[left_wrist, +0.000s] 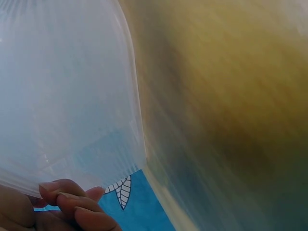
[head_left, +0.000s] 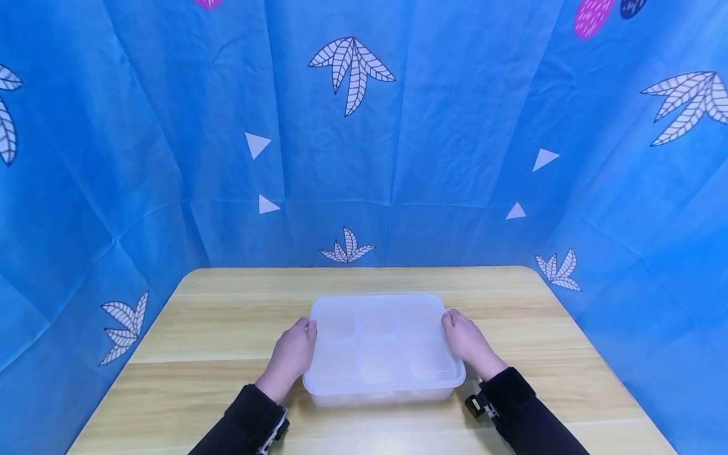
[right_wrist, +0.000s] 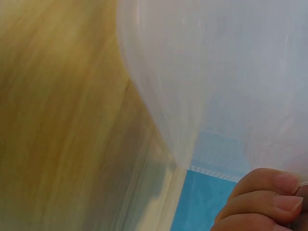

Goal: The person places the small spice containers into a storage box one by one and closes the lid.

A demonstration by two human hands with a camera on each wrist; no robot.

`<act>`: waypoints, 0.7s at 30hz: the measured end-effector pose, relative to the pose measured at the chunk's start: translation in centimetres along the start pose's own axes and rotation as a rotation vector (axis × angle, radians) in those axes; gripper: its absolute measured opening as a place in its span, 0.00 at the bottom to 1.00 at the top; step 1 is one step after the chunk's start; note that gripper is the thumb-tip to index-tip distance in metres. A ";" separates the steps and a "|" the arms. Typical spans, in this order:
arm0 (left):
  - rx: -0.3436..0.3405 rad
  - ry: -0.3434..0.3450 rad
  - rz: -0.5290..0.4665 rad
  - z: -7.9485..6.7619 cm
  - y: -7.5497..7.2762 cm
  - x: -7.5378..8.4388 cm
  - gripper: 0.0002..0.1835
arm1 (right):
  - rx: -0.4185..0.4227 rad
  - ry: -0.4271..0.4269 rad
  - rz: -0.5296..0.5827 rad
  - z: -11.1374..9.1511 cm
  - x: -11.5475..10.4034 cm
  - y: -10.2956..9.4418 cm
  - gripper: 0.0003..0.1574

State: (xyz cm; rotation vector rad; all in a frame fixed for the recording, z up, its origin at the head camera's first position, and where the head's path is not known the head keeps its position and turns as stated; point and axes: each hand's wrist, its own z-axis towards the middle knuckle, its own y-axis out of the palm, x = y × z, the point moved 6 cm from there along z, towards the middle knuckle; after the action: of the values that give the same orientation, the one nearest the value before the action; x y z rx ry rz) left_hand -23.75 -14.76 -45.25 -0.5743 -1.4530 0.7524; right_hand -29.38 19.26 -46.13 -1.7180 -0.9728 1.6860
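Note:
A translucent white plastic storage box [head_left: 383, 351] with a lid is held between both hands, low over the middle of the table. Faint square compartments show through its lid. On its left side, my left hand [head_left: 291, 354] grips the rim, thumb on top. My right hand [head_left: 469, 341] grips the opposite rim in the same way. Curled fingers [left_wrist: 77, 202] show under the edge of the box in the left wrist view. The right wrist view likewise has bent fingers [right_wrist: 262, 199] at the rim, with the box wall filling the upper right.
The light wooden table [head_left: 227, 316] has rounded far corners. Blue cloth [head_left: 455, 126] with leaf and triangle prints hangs behind it and along both sides. Dark sleeves with wrist-worn cameras [head_left: 474, 404] lie near the box's front corners.

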 end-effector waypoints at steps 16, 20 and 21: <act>-0.017 -0.025 0.032 0.2 0.0 0.0 0.23 | -0.020 -0.030 -0.082 0.0 -0.6 -0.4 0.34; -0.018 -0.022 0.033 0.3 0.0 0.0 0.23 | -0.025 -0.025 -0.090 0.0 -0.7 -0.5 0.33; -0.017 -0.020 0.035 0.3 -0.1 0.0 0.23 | -0.022 -0.023 -0.091 0.1 -0.7 -0.5 0.32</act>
State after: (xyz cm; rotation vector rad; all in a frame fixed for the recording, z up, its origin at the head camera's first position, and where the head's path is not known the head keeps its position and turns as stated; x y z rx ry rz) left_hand -24.04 -14.82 -45.16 -0.6080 -1.4721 0.7753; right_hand -29.51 19.03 -45.31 -1.6459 -1.0683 1.6460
